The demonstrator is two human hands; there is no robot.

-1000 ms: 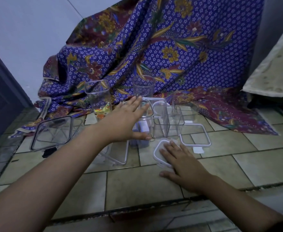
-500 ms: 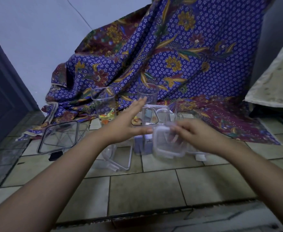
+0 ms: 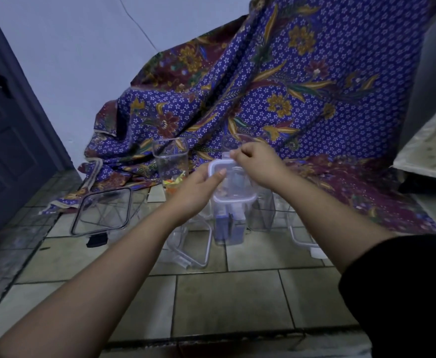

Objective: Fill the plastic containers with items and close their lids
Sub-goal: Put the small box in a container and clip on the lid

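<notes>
Both hands hold a clear square lid (image 3: 231, 183) with a pale rim, tilted over a clear container (image 3: 229, 223) that has blue and white items inside. My left hand (image 3: 199, 188) grips the lid's left edge with the thumb on top. My right hand (image 3: 257, 164) pinches its far edge. A tall clear container (image 3: 171, 161) with yellow and orange pieces at its bottom stands behind my left hand. More clear empty containers (image 3: 262, 210) stand to the right of the held lid.
A large clear lid with a dark rim (image 3: 102, 211) leans at the left. Another clear lid (image 3: 191, 245) lies on the tiled floor (image 3: 224, 301) under my left wrist, and one (image 3: 303, 240) at the right. A blue patterned cloth (image 3: 276, 99) drapes behind. A dark door (image 3: 7, 125) stands left.
My right hand picked the lid up off the floor and carried it up over the container. My left hand has taken hold of the lid's left edge.
</notes>
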